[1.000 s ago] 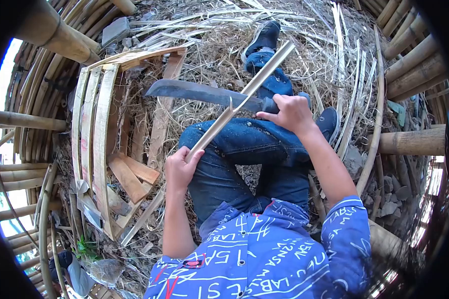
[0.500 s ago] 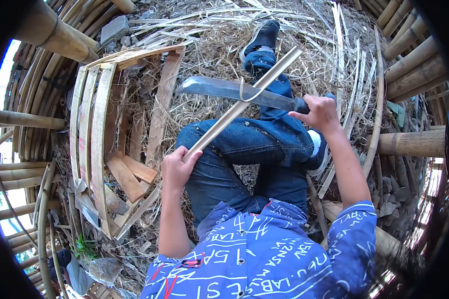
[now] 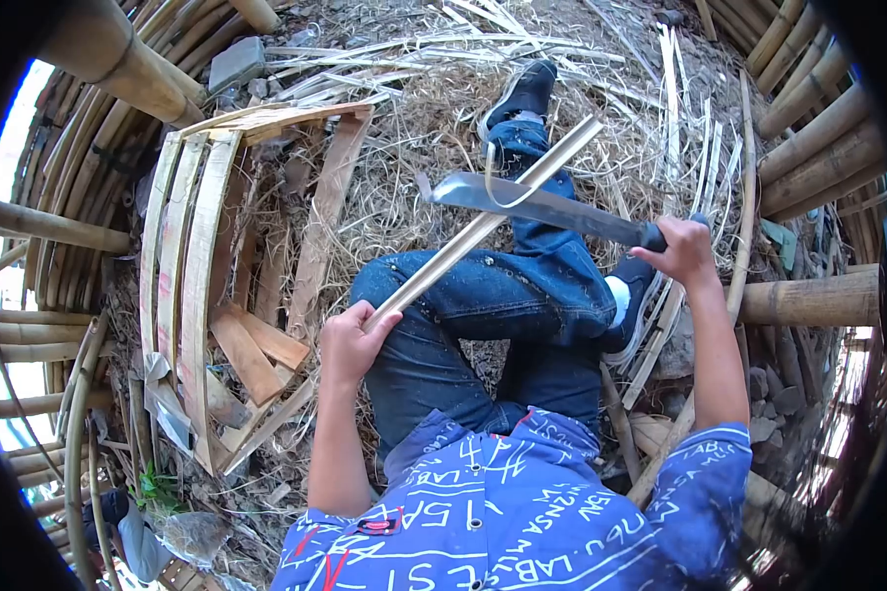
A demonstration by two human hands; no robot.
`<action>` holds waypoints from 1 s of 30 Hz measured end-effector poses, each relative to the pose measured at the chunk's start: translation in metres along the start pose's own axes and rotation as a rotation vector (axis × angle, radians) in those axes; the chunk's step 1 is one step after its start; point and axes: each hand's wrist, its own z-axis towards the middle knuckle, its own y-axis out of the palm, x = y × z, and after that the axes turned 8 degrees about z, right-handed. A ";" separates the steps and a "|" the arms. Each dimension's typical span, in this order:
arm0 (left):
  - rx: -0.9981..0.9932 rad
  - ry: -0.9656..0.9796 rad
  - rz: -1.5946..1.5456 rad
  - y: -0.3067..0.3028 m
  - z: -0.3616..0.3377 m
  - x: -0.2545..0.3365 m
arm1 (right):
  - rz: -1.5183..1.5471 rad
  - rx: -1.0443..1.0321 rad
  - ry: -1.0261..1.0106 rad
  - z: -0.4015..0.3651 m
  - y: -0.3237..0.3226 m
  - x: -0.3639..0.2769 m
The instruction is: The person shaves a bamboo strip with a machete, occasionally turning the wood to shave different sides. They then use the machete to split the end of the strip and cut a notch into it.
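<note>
My left hand (image 3: 357,345) is closed around the near end of a long, pale bamboo strip (image 3: 439,264). The strip slants up to the right across my bent, jeans-clad leg (image 3: 532,286). In my right hand (image 3: 682,251) is the dark handle of a machete (image 3: 581,219). Its broad blade crosses over the strip, pointing left. A thin curled shaving (image 3: 490,177) rises where blade and strip meet. Another small curl sits at the blade's tip. My fingers hide most of the handle and the strip's lower end.
To the left stands a slatted wooden crate (image 3: 192,286) with loose board pieces inside. Shavings (image 3: 414,187) litter the ground, with long split strips (image 3: 675,108) at the right. Bamboo poles (image 3: 808,295) line both sides. A grey block (image 3: 237,62) lies at upper left.
My right hand has drawn the machete to the right and slightly down, so the crossing lies nearer the blade's tip. The shaving looks longer. My left hand stays nearly in place on the strip.
</note>
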 end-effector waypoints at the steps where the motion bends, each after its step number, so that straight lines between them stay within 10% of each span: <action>1: -0.003 0.002 -0.002 0.000 -0.001 0.000 | -0.007 0.002 -0.001 -0.004 0.000 0.001; 30: 0.020 0.052 -0.064 0.005 -0.009 -0.007 | 0.199 0.199 -0.017 0.102 0.060 -0.105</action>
